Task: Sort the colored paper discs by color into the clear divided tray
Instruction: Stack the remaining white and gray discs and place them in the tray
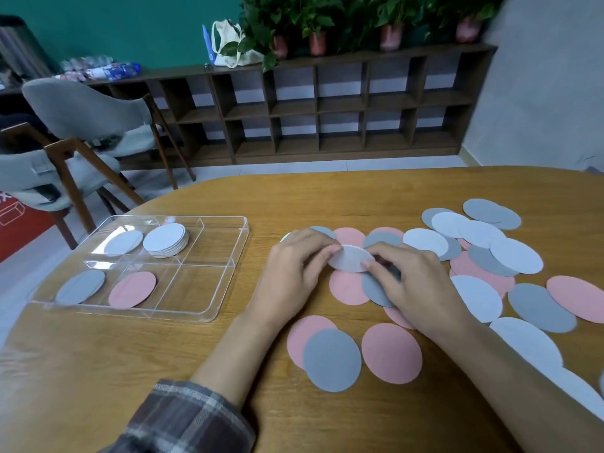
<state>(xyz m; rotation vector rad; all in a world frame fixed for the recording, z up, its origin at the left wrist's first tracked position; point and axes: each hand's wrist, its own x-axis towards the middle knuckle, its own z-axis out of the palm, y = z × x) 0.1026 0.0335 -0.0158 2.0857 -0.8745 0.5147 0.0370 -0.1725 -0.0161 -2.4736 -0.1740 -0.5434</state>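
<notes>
A white disc (349, 258) is held just above the table between my left hand (294, 273) and my right hand (411, 282), fingertips pinching its two ends. Pink, grey and white paper discs (392, 353) lie scattered under and to the right of my hands. The clear divided tray (225, 276) sits to the left. Its back compartments hold a stack of white discs (166, 240) and a single white disc (124, 241). Its front compartments hold a grey disc (81, 286) and a pink disc (132, 289).
The wooden table (130, 371) has a rounded far edge. Grey chairs (81, 109) stand at the left beyond it. A dark cubby shelf (327, 109) with potted plants lines the back wall.
</notes>
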